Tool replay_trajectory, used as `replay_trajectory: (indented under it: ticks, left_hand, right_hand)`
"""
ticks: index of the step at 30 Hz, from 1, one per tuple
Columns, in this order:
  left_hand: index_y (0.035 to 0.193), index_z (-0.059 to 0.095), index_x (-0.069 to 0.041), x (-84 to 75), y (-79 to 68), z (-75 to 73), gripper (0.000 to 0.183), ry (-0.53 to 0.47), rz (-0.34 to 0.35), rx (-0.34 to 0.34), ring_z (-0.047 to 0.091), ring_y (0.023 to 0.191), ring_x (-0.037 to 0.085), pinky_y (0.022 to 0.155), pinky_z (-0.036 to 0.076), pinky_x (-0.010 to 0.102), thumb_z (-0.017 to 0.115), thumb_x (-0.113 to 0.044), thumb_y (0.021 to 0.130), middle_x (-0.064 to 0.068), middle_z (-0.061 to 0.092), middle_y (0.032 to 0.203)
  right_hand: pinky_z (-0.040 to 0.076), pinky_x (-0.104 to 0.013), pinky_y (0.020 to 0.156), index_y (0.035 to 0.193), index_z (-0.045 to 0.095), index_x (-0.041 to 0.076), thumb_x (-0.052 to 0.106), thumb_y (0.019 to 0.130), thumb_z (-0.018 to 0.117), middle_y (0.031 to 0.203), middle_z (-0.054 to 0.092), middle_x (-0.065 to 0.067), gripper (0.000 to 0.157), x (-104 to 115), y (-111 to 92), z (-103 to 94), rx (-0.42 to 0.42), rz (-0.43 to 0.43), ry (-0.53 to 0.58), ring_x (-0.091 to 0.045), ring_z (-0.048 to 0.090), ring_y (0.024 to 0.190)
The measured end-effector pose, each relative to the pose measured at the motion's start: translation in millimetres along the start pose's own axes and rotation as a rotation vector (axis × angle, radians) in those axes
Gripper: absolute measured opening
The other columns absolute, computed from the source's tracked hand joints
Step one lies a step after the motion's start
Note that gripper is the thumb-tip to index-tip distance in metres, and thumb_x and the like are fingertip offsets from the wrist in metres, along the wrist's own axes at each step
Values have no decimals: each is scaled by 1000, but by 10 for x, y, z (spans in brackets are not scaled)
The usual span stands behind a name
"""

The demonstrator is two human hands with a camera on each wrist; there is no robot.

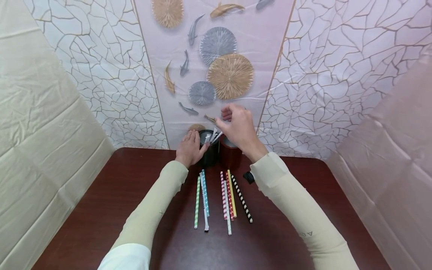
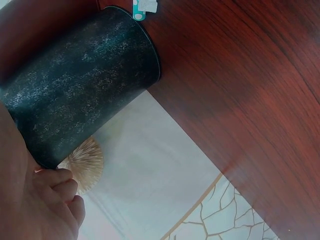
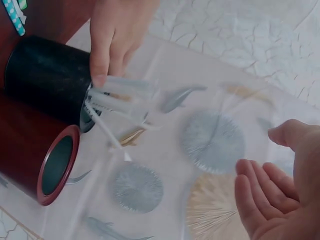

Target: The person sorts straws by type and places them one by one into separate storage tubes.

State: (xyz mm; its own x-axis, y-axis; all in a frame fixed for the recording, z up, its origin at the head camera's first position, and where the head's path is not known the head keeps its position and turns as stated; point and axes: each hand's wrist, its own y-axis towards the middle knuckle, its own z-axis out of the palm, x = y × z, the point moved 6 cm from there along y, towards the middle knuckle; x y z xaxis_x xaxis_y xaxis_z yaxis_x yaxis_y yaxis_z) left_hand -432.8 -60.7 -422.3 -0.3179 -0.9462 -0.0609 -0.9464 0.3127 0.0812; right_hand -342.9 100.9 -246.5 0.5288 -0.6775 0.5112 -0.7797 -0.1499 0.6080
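Note:
At the back of the table my left hand [image 1: 189,148] holds a dark, nearly black cup [image 1: 210,157] by its rim, its fingers bent at the mouth in the left wrist view. Several white-wrapped straws [image 3: 120,97] stick out of that cup and lean over its rim. A brown-red cup [image 1: 230,159] stands right beside it; its mouth shows no straws in the right wrist view. Above the cups hangs my right hand [image 1: 239,127]. Seen from the right wrist, its fingers [image 3: 255,192] are loosely bent and hold nothing, apart from the straws.
In front of the cups lie a green-striped straw [image 1: 197,202] and a blue dotted straw [image 1: 205,193] on the left. Pink-striped [image 1: 223,195], yellow [image 1: 233,202] and black-striped straws [image 1: 241,198] lie among others on the right. A patterned cloth backdrop [image 1: 189,75] rises behind the table.

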Motion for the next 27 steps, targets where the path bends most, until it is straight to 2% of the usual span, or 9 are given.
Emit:
replay_trajectory:
  ticks: [10,14,18,21,24,27]
  left_hand:
    - [166,17,5,-11,-32,-29,86,0,-3,-9,18,165,35,135,18,45,18,-61,112,23,20,175]
    - [167,17,5,-22,-36,-28,84,20,-1,-8,18,165,34,135,19,44,20,-59,113,23,20,175]
    - [167,16,4,-19,-31,-23,83,21,-6,-5,17,166,34,135,19,44,19,-59,113,22,19,176]
    - [167,16,4,-12,-26,-19,85,15,-11,-7,17,166,34,135,18,45,18,-61,112,22,18,176]
    - [167,17,4,-9,-27,-24,86,8,-11,-11,16,166,34,135,18,45,17,-62,112,22,18,176]
    - [167,16,4,-12,-29,-22,87,4,-8,-10,16,166,34,135,18,45,17,-62,112,22,17,176]
  right_hand:
    - [64,-39,91,117,72,-1,21,98,74,111,78,-16,30,109,-244,163,283,85,-75,-26,77,102]
    - [62,-40,94,117,72,1,24,99,73,113,78,-13,30,102,-359,285,427,96,-157,-25,75,105]
    - [62,-38,87,116,74,3,25,99,73,106,77,-10,28,56,-507,460,658,106,-235,-20,73,92]
    - [55,-32,71,103,76,1,26,99,74,82,68,-5,25,-5,-637,619,837,122,-263,-14,61,69]
    - [50,-28,63,94,75,4,27,98,76,75,61,-1,23,-76,-745,770,917,130,-276,-11,54,63]
    - [51,-28,63,91,75,6,26,97,78,78,66,-3,21,-156,-848,916,936,151,-256,-12,59,64]
